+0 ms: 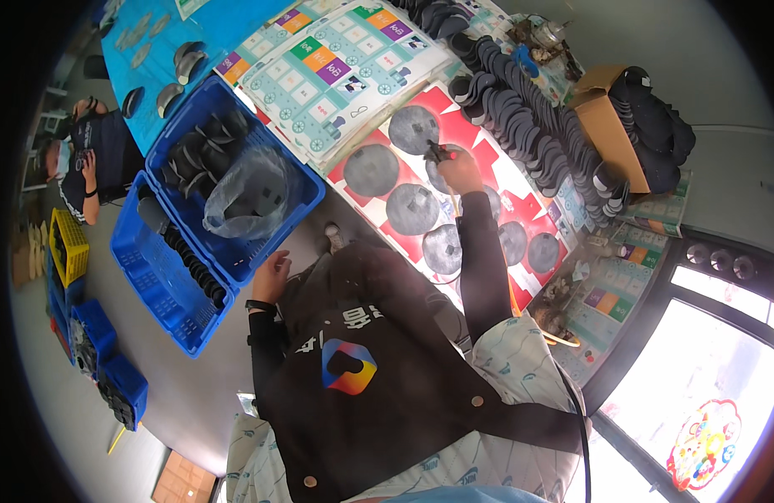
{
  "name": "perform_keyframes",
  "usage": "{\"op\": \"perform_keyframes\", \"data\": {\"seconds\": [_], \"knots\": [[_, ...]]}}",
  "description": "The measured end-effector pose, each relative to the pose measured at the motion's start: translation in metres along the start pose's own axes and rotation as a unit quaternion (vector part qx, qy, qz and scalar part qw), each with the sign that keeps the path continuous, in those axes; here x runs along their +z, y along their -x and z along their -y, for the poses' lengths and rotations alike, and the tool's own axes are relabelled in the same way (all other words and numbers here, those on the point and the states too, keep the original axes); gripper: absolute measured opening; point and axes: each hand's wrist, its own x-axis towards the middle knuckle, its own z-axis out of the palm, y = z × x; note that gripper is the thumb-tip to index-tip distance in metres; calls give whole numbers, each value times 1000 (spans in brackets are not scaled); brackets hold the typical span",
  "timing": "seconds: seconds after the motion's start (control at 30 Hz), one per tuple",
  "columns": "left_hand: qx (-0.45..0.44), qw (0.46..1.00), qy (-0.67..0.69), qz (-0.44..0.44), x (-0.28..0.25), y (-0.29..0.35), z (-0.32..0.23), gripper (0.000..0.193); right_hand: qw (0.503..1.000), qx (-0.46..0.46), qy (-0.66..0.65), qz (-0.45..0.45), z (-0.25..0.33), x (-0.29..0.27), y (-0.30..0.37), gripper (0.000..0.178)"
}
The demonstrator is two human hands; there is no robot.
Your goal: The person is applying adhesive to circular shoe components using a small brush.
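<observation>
My right hand [460,172] is closed around a small black spray gun [438,154] with a red part on it. A yellow-orange hose [515,298] trails back along my right arm. The gun is over several grey round discs [412,210] laid flat on a red and white sheet [343,198]; each disc has a small dark square on it, and my hand partly covers one. Low on the left, my left hand [274,275] hangs beside the corner of a blue crate [310,201], fingers loosely apart and nothing in them.
The blue crate holds dark curved pieces and a clear plastic bag [249,194]. Another blue crate [165,289] leans beside it. Stacked dark curved pads [521,126] line the table's far right, near a cardboard box [605,117]. A co-worker [98,155] is at far left.
</observation>
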Motion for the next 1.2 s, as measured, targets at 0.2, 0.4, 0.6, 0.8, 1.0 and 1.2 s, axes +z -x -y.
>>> {"op": "perform_keyframes", "data": {"seconds": [0.2,0.4,0.6,0.8,1.0,1.2], "knots": [[21,1000,-15,16,-5,-5,5,31,995,49,43,-79,12,-19,10,37],[43,998,-1,54,-5,-19,4,27,967,166,-156,116,-18,-35,72,57],[117,981,-42,148,6,-68,-22,28,982,176,-4,-65,-204,-47,250,57],[154,985,10,73,-19,-93,-35,69,927,249,279,-7,-370,-74,425,63],[49,843,240,-479,-271,-46,-58,81,834,412,337,-142,-335,-25,432,64],[124,782,572,-214,-353,37,-168,38,726,552,394,-115,-377,-25,436,46]]}}
